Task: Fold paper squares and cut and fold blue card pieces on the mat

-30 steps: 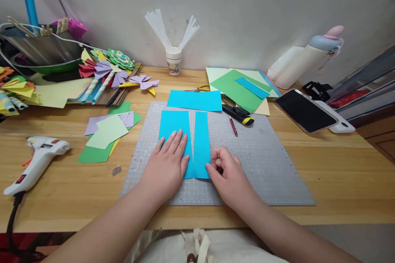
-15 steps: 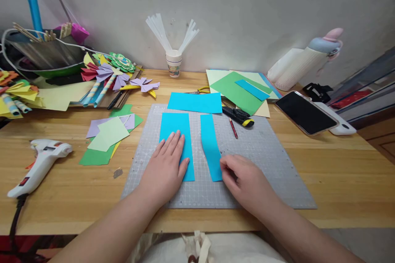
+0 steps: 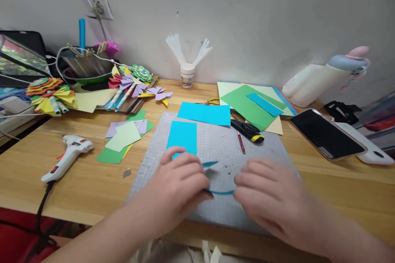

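Between my two hands a blue paper strip (image 3: 220, 192) is stretched just above the cutting mat, seen nearly edge-on. My left hand (image 3: 182, 183) is closed on one end of it, and a pointed piece of the blue paper sticks out past its fingers. The other end is pinched in my right hand (image 3: 268, 197), which is somewhat blurred. A blue paper rectangle (image 3: 183, 135) lies on the grey cutting mat (image 3: 212, 141), its lower part hidden behind my left hand. Beyond it a wider blue sheet (image 3: 203, 114) lies across the mat's far edge.
A black-and-yellow utility knife (image 3: 248, 131) and a red pencil (image 3: 241, 143) lie on the mat. To the left are a white glue gun (image 3: 69, 158) and paper scraps (image 3: 123, 137). A paper cup (image 3: 187, 76) stands by the wall; a phone (image 3: 327, 133) is at right.
My right hand has lifted the narrow blue strip off the mat. My left hand has left the blue rectangle and taken the strip's other end. The view has shifted.
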### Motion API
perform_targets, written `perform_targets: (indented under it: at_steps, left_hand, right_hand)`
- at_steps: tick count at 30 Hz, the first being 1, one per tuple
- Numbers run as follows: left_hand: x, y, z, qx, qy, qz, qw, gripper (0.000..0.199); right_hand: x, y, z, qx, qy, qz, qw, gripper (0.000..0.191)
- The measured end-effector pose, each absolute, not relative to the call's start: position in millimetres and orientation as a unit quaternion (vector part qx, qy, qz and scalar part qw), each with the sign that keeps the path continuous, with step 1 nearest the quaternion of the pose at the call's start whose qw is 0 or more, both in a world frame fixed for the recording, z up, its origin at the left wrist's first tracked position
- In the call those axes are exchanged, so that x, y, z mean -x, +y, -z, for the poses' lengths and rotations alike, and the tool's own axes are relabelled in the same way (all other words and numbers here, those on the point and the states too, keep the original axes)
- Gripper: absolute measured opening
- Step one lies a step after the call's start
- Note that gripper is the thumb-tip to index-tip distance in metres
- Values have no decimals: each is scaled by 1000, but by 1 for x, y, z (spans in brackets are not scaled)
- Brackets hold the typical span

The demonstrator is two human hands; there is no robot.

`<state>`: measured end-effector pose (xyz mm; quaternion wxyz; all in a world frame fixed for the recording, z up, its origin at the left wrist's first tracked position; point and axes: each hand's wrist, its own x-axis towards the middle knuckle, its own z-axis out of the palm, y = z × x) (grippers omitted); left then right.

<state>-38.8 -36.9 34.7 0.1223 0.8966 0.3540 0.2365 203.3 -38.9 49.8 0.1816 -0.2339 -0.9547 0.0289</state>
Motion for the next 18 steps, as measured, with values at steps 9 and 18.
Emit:
perform_targets:
  at_steps: [9,18]
  left_hand:
    - [162,50,-33,-573,809,-109,68,41]
    - [163,105,-39,-631,771,-36,80,35]
  right_hand:
    - [-244,14,23,442,-825,-108,335,10]
    - [-240,13,29,428,-814,-233,315,13]
